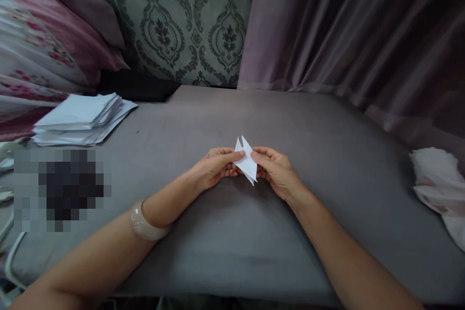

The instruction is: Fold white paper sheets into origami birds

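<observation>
A small piece of folded white paper (247, 162) is held up between my two hands over the grey surface. It has a narrow diamond shape, with two points at the top split apart and layered tips at the bottom. My left hand (220, 162) pinches its left edge, thumb lying across the front and fingers behind. On the right edge, my right hand (274, 167) grips it the same way, with the thumb near its middle. The fingertips behind the paper are partly hidden. A pale bangle (147, 223) circles my left wrist.
A stack of white paper (82, 118) lies at the back left, before a black folded item (140, 86). Crumpled pale fabric (438, 184) sits at the right edge of the grey-covered surface (218, 247). Curtains (308, 24) hang behind. A pixelated patch hides part of the left side.
</observation>
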Action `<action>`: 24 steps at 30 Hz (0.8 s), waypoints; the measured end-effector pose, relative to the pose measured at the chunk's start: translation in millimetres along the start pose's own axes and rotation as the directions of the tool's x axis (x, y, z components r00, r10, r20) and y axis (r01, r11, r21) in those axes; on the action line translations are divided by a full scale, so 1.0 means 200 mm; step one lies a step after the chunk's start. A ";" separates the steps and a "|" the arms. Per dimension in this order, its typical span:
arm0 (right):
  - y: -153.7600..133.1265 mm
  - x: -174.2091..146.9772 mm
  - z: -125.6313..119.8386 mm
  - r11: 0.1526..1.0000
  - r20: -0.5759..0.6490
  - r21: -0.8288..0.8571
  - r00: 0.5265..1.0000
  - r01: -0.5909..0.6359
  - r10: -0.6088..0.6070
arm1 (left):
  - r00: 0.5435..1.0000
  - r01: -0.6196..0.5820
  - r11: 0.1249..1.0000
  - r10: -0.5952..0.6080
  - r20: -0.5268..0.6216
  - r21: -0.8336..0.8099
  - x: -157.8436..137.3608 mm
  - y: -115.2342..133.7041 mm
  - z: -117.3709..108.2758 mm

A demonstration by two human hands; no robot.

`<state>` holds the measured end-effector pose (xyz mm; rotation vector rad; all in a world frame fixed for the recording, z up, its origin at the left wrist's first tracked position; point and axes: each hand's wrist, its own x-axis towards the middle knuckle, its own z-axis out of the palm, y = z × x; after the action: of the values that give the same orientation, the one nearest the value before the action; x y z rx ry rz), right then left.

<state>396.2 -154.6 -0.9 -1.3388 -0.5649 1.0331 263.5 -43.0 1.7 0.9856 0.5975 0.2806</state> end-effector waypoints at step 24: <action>0.01 0.00 0.01 0.878 -0.155 -0.316 0.893 0.359 -0.421 | 0.952 -0.301 0.932 0.306 0.006 0.202 -0.02 -0.01 0.06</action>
<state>393.9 -154.3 -3.2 -1.4836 -0.7979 0.4730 267.0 -54.8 6.5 1.2745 0.5019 0.5160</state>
